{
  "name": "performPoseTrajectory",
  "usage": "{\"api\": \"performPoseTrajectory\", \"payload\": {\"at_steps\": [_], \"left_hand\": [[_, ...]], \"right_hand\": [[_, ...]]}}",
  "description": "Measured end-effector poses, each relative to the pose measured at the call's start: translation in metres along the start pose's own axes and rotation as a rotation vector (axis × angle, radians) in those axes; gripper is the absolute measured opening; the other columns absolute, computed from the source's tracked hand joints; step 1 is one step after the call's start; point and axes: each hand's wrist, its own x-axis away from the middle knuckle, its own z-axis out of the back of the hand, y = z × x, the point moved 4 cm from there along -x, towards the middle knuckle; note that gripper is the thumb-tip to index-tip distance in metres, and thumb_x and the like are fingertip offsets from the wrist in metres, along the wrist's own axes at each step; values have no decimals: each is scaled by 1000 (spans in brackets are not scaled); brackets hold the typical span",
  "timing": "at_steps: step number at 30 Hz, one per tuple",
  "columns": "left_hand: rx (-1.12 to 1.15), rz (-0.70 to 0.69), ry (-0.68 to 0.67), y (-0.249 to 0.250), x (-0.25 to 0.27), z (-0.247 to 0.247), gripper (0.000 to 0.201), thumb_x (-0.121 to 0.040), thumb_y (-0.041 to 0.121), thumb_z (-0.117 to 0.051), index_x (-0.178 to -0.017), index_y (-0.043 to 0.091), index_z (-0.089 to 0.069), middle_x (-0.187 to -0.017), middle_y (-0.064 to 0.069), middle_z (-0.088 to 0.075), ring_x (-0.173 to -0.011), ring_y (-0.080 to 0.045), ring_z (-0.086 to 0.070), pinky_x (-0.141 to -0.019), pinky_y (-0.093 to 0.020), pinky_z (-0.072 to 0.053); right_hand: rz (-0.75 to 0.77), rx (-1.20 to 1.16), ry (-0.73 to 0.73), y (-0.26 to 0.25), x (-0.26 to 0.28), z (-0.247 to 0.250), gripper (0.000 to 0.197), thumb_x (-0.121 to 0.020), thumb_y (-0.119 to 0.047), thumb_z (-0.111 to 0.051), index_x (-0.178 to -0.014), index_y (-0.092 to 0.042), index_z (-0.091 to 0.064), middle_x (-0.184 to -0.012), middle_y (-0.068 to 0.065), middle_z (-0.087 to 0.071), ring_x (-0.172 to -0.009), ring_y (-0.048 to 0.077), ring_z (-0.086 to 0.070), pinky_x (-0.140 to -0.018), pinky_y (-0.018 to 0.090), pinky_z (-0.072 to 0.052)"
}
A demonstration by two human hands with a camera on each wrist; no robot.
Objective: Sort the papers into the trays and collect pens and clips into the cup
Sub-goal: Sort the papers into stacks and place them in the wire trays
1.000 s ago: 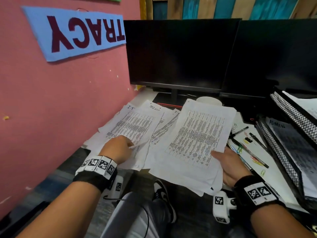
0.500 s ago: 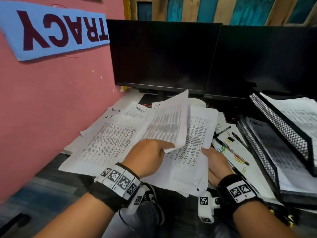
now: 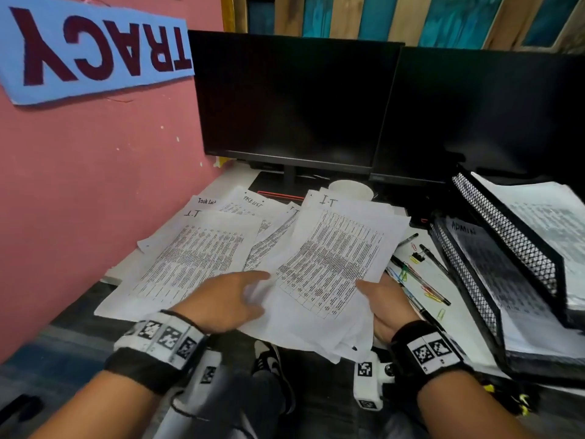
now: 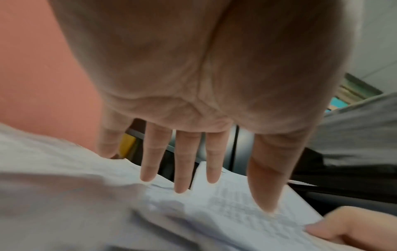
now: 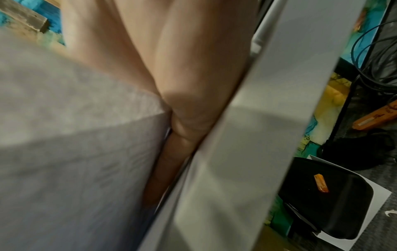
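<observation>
L hand let go of the flipped sheet, fingers now flat over papers. R hand still grips I.T stack. Mesh trays next imo.

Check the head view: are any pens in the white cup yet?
No. The pens and paper clips lie loose on the desk beside the trays; nothing sticks out of the cup.
</observation>
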Motion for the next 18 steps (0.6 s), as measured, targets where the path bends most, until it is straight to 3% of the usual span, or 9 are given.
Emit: {"api": "performPoseTrajectory", "payload": {"at_steps": [3, 7, 10, 12, 13, 14, 15, 17, 18], "left_hand": [[-105, 134, 5, -30, 12, 11, 91, -76, 54, -80, -155, 51, -35, -149, 14, -51, -135, -18, -50, -117, -45, -39], [-195, 146, -27, -66, 21, 5, 122, -66, 57, -82, -165, 41, -12, -171, 13, -23, -156, -16, -24, -123, -48, -33], [-175, 157, -12, -75, 27, 7, 97, -84, 34, -74, -165, 36, -21, -169, 6, -31, -153, -19, -35, -121, -37, -35], [-150, 170, 77, -77, 27, 19, 55, -92, 21, -62, -143, 41, -57, -137, 2, -67, -122, -20, -63, -98, -31, -51], [-127, 181, 131, -77, 28, 26, 34, -95, 17, -58, -115, 40, -72, -105, 2, -76, -97, -19, -69, -79, -29, -53], [-95, 190, 199, -77, 29, 34, 29, -98, 15, -56, -89, 37, -72, -77, 3, -71, -74, -18, -65, -63, -27, -48], [-62, 198, 277, -74, 32, 44, 35, -101, 14, -55, -77, 37, -68, -61, 3, -62, -59, -17, -56, -54, -26, -40], [42, 178, 433, -65, 38, 63, 43, -101, 9, -50, -88, 47, -67, -58, 7, -62, -51, -17, -48, -49, -25, -34], [90, 138, 508, -56, 41, 70, 49, -98, 6, -47, -99, 49, -71, -69, 6, -69, -53, -19, -50, -50, -26, -35]], "right_hand": [[-15, -17, -8, 1, 0, 1, 32, -103, 7, -51, -121, -11, -71, -117, 20, -77, -111, 44, -72, -100, 68, -52], [-19, -52, -30, 1, 0, 1, 35, -102, 10, -52, -126, -8, -70, -119, 21, -76, -113, 44, -72, -102, 67, -52], [-20, -62, -38, 0, 1, 1, 36, -102, 10, -52, -127, -8, -68, -119, 20, -77, -111, 43, -73, -100, 64, -54], [-18, -69, -42, 0, 2, -1, 36, -102, 10, -51, -128, -7, -68, -119, 20, -77, -112, 43, -73, -100, 62, -55], [-15, -73, -43, 0, 3, -1, 36, -102, 10, -51, -129, -7, -68, -119, 20, -77, -112, 43, -72, -100, 61, -55], [-14, -75, -42, 0, 4, -1, 36, -102, 10, -51, -128, -7, -68, -119, 20, -77, -111, 43, -72, -99, 60, -56], [-15, -77, -39, 0, 4, -1, 35, -101, 11, -51, -127, -7, -68, -118, 20, -77, -111, 43, -73, -98, 60, -56], [-20, -83, -36, -1, 5, -1, 36, -101, 11, -51, -126, -7, -68, -118, 20, -77, -110, 43, -73, -98, 59, -56], [-26, -89, -37, -1, 5, -1, 36, -101, 11, -50, -127, -6, -68, -119, 21, -76, -110, 43, -73, -98, 59, -56]]}}
